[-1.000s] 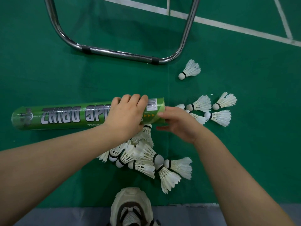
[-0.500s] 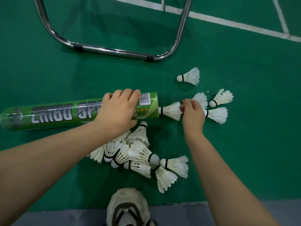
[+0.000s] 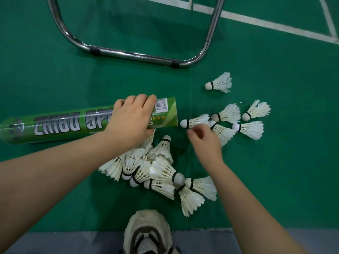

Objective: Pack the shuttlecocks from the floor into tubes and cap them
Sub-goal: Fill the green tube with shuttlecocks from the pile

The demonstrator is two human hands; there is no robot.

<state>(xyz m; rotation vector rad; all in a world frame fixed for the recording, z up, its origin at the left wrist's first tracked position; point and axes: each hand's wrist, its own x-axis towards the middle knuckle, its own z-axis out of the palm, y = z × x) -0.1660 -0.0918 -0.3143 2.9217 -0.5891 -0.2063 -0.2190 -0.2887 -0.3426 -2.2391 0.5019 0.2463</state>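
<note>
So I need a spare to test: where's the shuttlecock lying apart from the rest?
In the head view, the lone shuttlecock lies upper right on the green floor, just right of the metal frame.

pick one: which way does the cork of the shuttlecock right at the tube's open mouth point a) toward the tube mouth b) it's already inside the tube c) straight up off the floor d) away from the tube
a: the shuttlecock lies on the floor with its white cork just off the open end of the green tube, feathers trailing toward the right hand.
</note>
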